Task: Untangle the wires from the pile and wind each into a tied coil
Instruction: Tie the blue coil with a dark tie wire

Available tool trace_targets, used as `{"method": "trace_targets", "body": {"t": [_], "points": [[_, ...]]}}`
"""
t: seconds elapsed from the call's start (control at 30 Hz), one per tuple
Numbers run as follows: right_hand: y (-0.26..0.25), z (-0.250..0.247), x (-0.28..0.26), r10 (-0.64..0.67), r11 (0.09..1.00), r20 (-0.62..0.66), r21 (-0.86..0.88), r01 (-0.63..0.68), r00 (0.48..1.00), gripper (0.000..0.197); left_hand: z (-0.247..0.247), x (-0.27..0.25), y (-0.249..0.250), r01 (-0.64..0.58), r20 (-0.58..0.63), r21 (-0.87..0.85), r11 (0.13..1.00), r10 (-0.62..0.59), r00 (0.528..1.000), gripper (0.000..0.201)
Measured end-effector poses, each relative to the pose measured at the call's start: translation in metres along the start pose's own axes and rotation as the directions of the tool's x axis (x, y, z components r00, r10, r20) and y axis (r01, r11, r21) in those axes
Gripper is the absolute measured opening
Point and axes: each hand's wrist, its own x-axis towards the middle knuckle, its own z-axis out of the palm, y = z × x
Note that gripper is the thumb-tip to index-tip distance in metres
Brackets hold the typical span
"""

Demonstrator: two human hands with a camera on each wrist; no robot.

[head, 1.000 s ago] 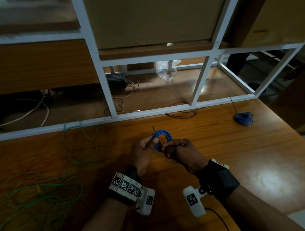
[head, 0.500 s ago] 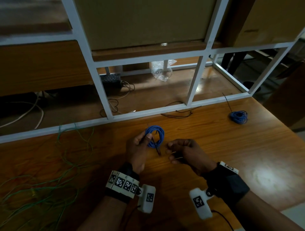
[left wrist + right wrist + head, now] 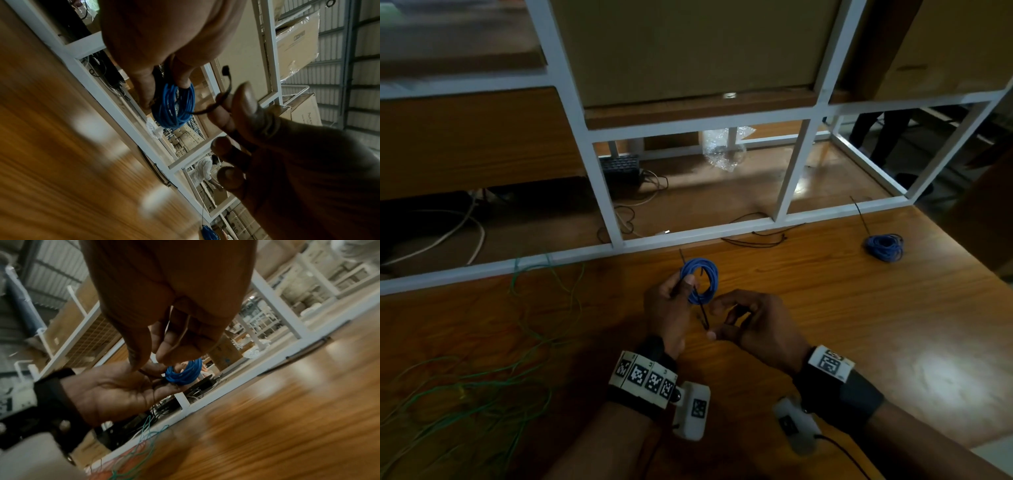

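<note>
The left hand (image 3: 667, 308) holds the blue coil (image 3: 700, 279) up off the bench (image 3: 825, 308) at the centre of the head view, probably so that the black tie (image 3: 703, 317) threaded through the loops hangs free for the other hand to work. Its fingers (image 3: 144, 91) are curled narrowly, thumb and forefinger pinching one side of the bundle so the turns cannot spring apart. The right hand (image 3: 753, 325), just right of the coil, has its fingers (image 3: 232, 104) bent close together and nipping the tie's loose end (the left wrist view shows this best), seemingly ready to draw it tight. A second blue coil (image 3: 883, 246) lies at the right edge, apparently set aside as finished, while loose green wire (image 3: 482, 377) sprawls at lower left, not yet wound
</note>
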Motion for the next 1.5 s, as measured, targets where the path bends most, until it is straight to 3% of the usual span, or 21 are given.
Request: {"method": "trace_targets", "body": {"t": [0.27,0.47,0.53,0.7,0.8,0.93,1.13,1.37,1.5], "points": [[-0.004,0.010,0.003,-0.117,0.993,-0.070,-0.038,0.115,0.991,0.007,-0.009,-0.004,0.005,-0.034,-0.029,0.037,0.999,0.035,0.999,0.016],[-0.012,-0.005,0.031,-0.066,0.997,-0.205,0.029,0.073,0.977,0.009,-0.014,-0.005,-0.005,-0.108,0.027,0.219,0.970,0.104,0.994,0.027],[-0.016,-0.010,0.041,-0.038,0.998,-0.219,0.042,0.048,0.975,0.010,-0.016,-0.006,-0.008,-0.174,0.072,0.287,0.942,0.160,0.984,0.041],[-0.025,-0.014,0.053,0.055,0.983,-0.204,0.182,-0.018,0.977,0.011,-0.018,-0.013,0.002,-0.420,0.208,0.468,0.778,0.365,0.908,0.039],[-0.026,-0.014,0.053,0.059,0.986,-0.231,0.165,-0.020,0.971,0.010,-0.019,-0.015,0.007,-0.417,0.206,0.492,0.765,0.363,0.909,0.044],[-0.023,-0.016,0.054,0.036,0.992,-0.253,0.125,-0.004,0.967,0.015,-0.018,-0.018,0.011,-0.454,0.238,0.510,0.731,0.388,0.891,0.031],[-0.026,-0.022,0.051,-0.010,1.000,-0.261,-0.029,0.003,0.965,0.013,-0.011,-0.022,0.011,-0.485,0.280,0.523,0.701,0.396,0.875,0.033],[-0.026,-0.024,0.048,-0.014,0.992,-0.244,-0.125,-0.017,0.970,0.013,-0.010,-0.021,0.008,-0.496,0.296,0.524,0.692,0.398,0.868,0.040],[-0.025,-0.025,0.049,0.003,0.992,-0.231,-0.125,-0.032,0.973,0.014,-0.010,-0.022,0.008,-0.477,0.298,0.513,0.714,0.373,0.879,0.033]]}}
